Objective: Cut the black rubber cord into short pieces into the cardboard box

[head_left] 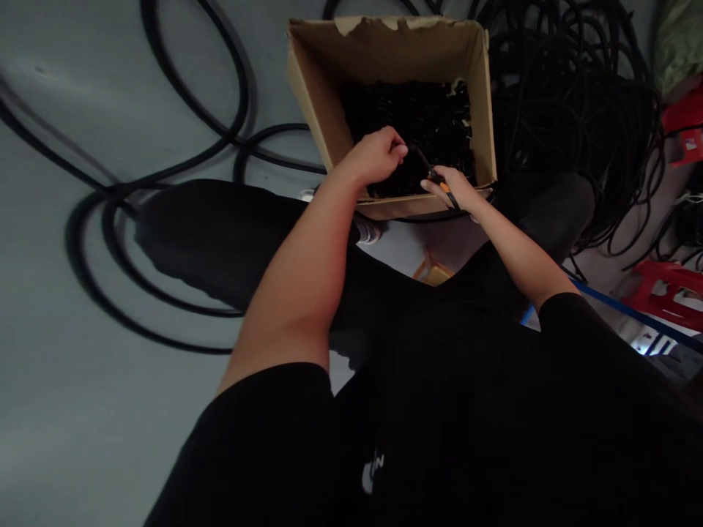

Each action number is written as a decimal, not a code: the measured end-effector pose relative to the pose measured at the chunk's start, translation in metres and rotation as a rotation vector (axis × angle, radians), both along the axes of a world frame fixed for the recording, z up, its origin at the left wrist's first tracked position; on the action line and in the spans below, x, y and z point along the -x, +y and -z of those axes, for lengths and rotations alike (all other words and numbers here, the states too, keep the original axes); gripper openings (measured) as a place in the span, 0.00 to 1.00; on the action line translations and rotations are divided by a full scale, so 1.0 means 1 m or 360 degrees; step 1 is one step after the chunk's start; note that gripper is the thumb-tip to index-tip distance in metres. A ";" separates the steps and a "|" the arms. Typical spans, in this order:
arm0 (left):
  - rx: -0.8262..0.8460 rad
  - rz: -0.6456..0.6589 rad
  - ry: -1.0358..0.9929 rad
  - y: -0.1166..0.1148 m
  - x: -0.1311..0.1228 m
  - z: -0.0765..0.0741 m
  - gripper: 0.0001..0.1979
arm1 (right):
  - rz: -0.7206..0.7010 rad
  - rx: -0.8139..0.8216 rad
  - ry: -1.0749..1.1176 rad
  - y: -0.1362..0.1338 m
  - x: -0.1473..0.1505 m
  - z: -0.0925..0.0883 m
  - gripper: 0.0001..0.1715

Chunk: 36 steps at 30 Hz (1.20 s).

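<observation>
On the grey floor to your left, loose black cable lies in wide loops. To your right sits a dense heap of coiled black cable, with a red plastic stool, a blue strip and a green sack beyond it.

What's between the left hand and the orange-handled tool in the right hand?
Nothing visible blocks it. Only a thin black strand runs from the left hand to the orange-handled tool in the right hand, above the cardboard box.
</observation>
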State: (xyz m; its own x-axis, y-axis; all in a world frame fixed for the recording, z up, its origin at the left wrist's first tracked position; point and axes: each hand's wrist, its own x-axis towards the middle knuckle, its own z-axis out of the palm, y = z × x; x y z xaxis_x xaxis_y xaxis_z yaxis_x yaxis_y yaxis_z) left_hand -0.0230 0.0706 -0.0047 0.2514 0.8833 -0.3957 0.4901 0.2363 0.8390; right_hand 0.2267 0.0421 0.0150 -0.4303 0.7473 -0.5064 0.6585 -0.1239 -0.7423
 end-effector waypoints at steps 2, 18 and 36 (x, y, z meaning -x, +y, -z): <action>-0.0010 -0.0045 -0.0017 0.000 0.001 0.005 0.16 | 0.0015 0.0045 0.0021 -0.002 0.000 0.007 0.34; 0.0224 0.0031 -0.0020 -0.007 -0.014 -0.007 0.32 | -0.0034 -0.0129 0.0033 0.000 0.004 0.016 0.22; 0.0211 0.0021 -0.0091 -0.006 -0.010 -0.005 0.19 | -0.0049 -0.0183 0.0099 0.004 0.005 -0.014 0.31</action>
